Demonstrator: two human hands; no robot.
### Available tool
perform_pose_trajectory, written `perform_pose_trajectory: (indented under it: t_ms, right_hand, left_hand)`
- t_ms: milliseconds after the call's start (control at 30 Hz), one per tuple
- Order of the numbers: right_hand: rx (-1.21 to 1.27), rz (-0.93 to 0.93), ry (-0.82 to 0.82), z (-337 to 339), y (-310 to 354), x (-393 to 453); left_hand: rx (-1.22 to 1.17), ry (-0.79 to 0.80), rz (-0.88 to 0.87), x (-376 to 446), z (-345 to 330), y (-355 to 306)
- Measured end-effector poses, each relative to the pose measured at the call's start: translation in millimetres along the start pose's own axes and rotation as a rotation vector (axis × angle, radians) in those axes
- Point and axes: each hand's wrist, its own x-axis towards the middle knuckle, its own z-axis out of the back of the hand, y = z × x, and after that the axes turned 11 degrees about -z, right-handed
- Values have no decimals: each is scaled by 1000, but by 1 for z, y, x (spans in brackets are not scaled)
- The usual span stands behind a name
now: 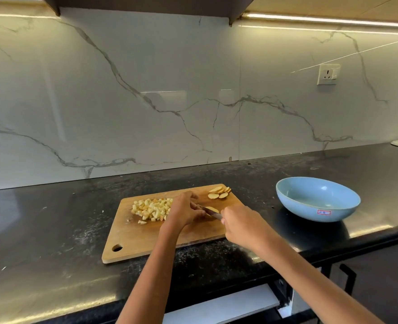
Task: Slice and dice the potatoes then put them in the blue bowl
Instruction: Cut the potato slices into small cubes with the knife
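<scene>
Dicing is under way: the left hand [185, 210] pins a potato slice [212, 209] on the cutting board [146, 239]; the right hand [241, 226] grips the knife [213, 214] across it; next, cut it small (the blue bowl [318, 199] sits empty, well apart, more slices [219, 192] waiting, diced pile [151, 209] alongside).

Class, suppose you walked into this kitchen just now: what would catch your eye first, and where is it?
The two hands mid-board: the right hand grips a knife over a potato slice that the left hand steadies. Left of them lies a pile of diced potato; right of the board stands the blue bowl, holding no potato.
</scene>
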Motion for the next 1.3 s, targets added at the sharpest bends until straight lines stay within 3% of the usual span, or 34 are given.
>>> perform_pose_trajectory:
  t_ms: [833,1167,1300]
  right_hand:
    - [-28,7,53,-13,1,-21]
    - [-4,5,32,22,-9,-14]
    - [-19,5,49,12,-7,-14]
  left_hand:
    - [9,18,-52,-3,-1,-2]
    - [-9,27,-42,-2,1,3]
    - [44,12,-144,1,2,-1]
